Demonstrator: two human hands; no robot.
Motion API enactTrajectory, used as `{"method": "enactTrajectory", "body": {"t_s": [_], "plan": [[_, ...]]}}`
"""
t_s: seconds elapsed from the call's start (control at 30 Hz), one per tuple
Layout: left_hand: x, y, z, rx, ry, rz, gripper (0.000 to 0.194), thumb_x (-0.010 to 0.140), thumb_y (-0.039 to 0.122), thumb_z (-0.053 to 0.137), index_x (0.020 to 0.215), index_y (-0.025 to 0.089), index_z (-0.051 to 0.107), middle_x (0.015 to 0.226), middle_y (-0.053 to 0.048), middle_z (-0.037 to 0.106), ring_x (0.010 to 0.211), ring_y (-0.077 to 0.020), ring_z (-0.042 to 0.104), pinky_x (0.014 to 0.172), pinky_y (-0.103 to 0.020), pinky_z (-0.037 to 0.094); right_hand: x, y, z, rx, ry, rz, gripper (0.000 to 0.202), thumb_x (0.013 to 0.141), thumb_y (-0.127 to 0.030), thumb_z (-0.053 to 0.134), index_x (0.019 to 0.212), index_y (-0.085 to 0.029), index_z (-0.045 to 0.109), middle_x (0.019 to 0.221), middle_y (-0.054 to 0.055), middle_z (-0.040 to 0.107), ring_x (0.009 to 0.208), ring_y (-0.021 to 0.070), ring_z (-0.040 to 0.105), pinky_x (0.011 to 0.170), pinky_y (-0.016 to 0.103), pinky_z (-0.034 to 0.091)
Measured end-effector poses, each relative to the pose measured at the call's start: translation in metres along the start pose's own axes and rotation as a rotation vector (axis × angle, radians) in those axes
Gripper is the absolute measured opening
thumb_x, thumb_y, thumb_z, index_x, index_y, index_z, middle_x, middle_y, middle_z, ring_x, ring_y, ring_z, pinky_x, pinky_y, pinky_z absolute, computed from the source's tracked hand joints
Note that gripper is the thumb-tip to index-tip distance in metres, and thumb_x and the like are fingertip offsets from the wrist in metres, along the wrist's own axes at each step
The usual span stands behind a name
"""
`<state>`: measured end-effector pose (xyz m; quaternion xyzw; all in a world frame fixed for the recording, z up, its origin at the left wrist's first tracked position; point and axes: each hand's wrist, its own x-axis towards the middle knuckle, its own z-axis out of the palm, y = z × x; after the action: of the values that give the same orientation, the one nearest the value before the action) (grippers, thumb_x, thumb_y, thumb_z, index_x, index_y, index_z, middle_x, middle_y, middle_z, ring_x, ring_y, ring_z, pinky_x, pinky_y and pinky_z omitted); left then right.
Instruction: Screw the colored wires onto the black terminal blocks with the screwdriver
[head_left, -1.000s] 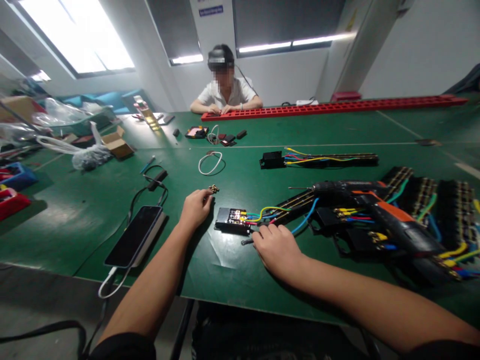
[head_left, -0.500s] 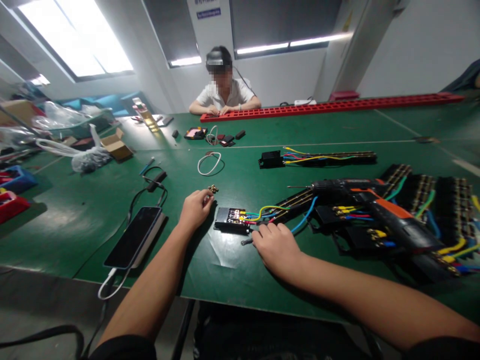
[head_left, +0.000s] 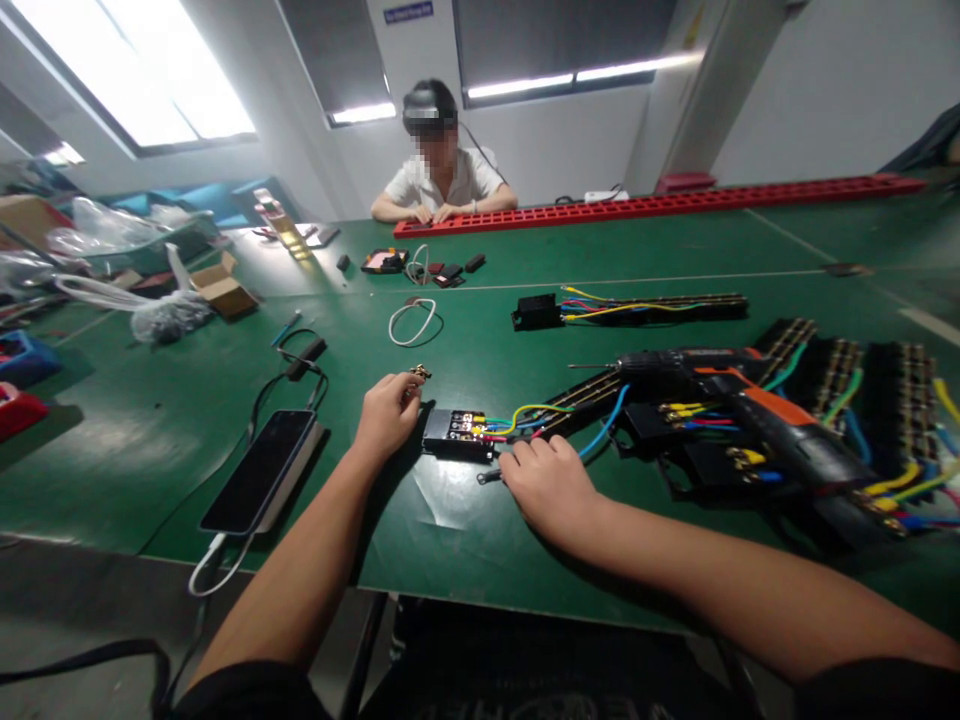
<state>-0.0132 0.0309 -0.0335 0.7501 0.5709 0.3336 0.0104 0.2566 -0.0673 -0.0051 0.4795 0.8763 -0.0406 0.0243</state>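
Two hands at work: left hand [head_left: 386, 412], right hand [head_left: 550, 487]; one other person [head_left: 441, 170] across the table [head_left: 187, 440]. One terminal block [head_left: 453, 433] with wires between the hands, a second block [head_left: 536, 313] with wires farther back, one pile of more wired units [head_left: 862, 400] on the right, count unclear. One drill [head_left: 742, 400], one phone [head_left: 259, 470], one white cable loop [head_left: 411, 322], one cardboard box [head_left: 221, 285], one long red rail [head_left: 660, 205], one small heap of brass bits [head_left: 418, 372].
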Motion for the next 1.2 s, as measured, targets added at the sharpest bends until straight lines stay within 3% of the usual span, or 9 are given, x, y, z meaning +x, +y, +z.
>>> {"method": "enactTrajectory", "body": {"t_s": [0.17,0.37,0.67,0.97,1.2], "plan": [[-0.003,0.004,-0.005,-0.020,0.049,-0.012,0.027,0.091,0.024,0.053,0.111,0.017,0.071,0.090,-0.006,0.069,0.077,-0.0178,0.063,0.075,-0.030,0.052,0.001,0.002,-0.002,-0.011,0.005,-0.005,0.033,0.100,-0.014,0.032,0.109,-0.015,0.064,0.105,0.012,0.067,0.099,0.0278,0.064,0.074,0.037,0.037],[-0.006,0.011,-0.009,-0.065,0.074,-0.010,0.024,0.092,0.027,0.054,0.105,0.017,0.072,0.095,-0.006,0.072,0.076,-0.0165,0.063,0.075,-0.029,0.053,0.002,0.005,-0.001,-0.021,0.054,-0.019,0.028,0.101,-0.019,0.035,0.108,-0.016,0.062,0.102,0.011,0.067,0.090,0.0217,0.064,0.064,0.031,0.028],[-0.006,0.017,-0.009,-0.095,0.067,0.042,0.023,0.091,0.024,0.053,0.104,0.017,0.071,0.099,-0.006,0.072,0.077,-0.0155,0.063,0.075,-0.029,0.053,0.004,0.010,-0.002,0.043,0.174,-0.032,0.032,0.103,-0.031,0.037,0.106,-0.016,0.065,0.096,0.008,0.066,0.080,0.0149,0.057,0.063,0.031,0.016],[-0.010,0.036,-0.014,-0.181,0.094,0.099,0.021,0.090,0.023,0.054,0.100,0.018,0.072,0.097,-0.006,0.072,0.080,-0.0159,0.064,0.078,-0.030,0.054,0.009,0.015,-0.006,0.134,0.297,-0.032,0.036,0.103,-0.039,0.041,0.101,-0.018,0.069,0.089,0.005,0.065,0.072,0.0090,0.049,0.063,0.029,0.015],[-0.013,0.050,-0.021,-0.211,0.119,0.138,0.019,0.088,0.025,0.055,0.095,0.019,0.072,0.089,-0.005,0.070,0.079,-0.0166,0.064,0.078,-0.031,0.055,0.012,0.014,-0.011,0.116,0.280,-0.013,0.034,0.103,-0.039,0.040,0.106,-0.022,0.069,0.092,0.004,0.064,0.070,0.0085,0.046,0.062,0.029,0.014]]}}
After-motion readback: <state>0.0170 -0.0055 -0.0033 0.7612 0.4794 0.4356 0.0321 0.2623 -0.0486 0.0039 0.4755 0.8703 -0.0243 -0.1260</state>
